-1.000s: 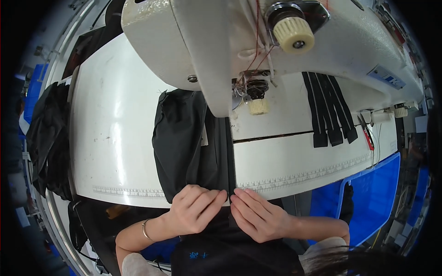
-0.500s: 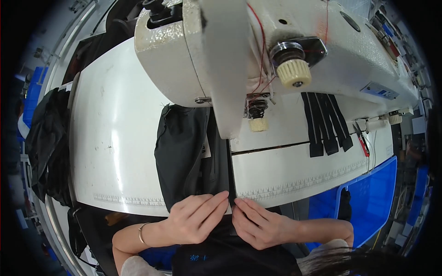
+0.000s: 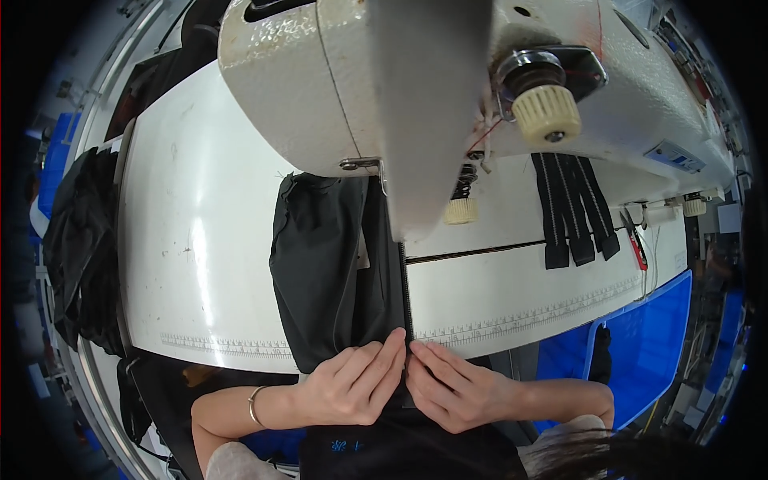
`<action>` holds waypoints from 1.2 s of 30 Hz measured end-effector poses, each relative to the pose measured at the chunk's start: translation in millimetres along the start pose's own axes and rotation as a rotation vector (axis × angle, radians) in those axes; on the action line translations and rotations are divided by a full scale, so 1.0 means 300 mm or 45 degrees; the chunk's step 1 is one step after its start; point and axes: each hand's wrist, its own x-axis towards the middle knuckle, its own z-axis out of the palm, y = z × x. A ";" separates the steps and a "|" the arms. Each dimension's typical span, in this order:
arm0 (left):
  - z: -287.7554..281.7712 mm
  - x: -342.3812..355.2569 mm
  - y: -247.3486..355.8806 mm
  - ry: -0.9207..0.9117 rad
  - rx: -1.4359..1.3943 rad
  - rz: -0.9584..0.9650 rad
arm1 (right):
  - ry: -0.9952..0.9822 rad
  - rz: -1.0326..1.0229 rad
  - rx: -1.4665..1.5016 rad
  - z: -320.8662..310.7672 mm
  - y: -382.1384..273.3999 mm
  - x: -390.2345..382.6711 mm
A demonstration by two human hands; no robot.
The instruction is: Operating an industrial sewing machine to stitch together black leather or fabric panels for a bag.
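Note:
A dark grey fabric piece (image 3: pixel 320 272) lies on the white sewing table, its far end beside the head of a sewing machine (image 3: pixel 320 104). Along its right edge runs a black zipper tape (image 3: pixel 406 296) with a row of teeth, reaching down past the table's front edge. My left hand (image 3: pixel 356 382) is closed at the near right corner of the fabric, fingertips pinching its edge by the tape. Right beside it, my right hand (image 3: pixel 452 392) pinches the near end of the zipper tape. The machine's needle area is hidden behind a blurred grey upright part (image 3: pixel 428 120).
Several black zipper strips (image 3: pixel 572 212) lie at the right, near red-handled snips (image 3: pixel 638 244). A blue bin (image 3: pixel 652 352) stands below the table's right front. Dark cloth (image 3: pixel 80 248) hangs at the left edge. A printed ruler (image 3: pixel 520 318) runs along the front.
The view has shifted, so the machine head appears larger and its tension knobs sit farther right. Both hands keep their pinch, and the fabric lies almost as before.

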 end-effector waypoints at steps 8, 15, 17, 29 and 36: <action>-0.022 0.005 -0.004 0.000 -0.028 -0.005 | -0.002 -0.005 0.019 -0.005 0.005 0.004; -0.004 0.004 -0.005 -0.046 0.010 0.059 | -0.006 -0.024 0.020 -0.001 0.006 0.004; -0.005 0.003 -0.006 -0.054 0.013 0.063 | -0.010 -0.021 0.028 -0.002 0.007 0.006; 0.004 -0.001 0.003 -0.060 0.008 0.036 | -0.024 0.003 0.046 -0.010 0.003 0.009; -0.001 -0.009 -0.003 -0.054 -0.064 -0.013 | -0.023 0.021 0.035 -0.003 0.002 0.015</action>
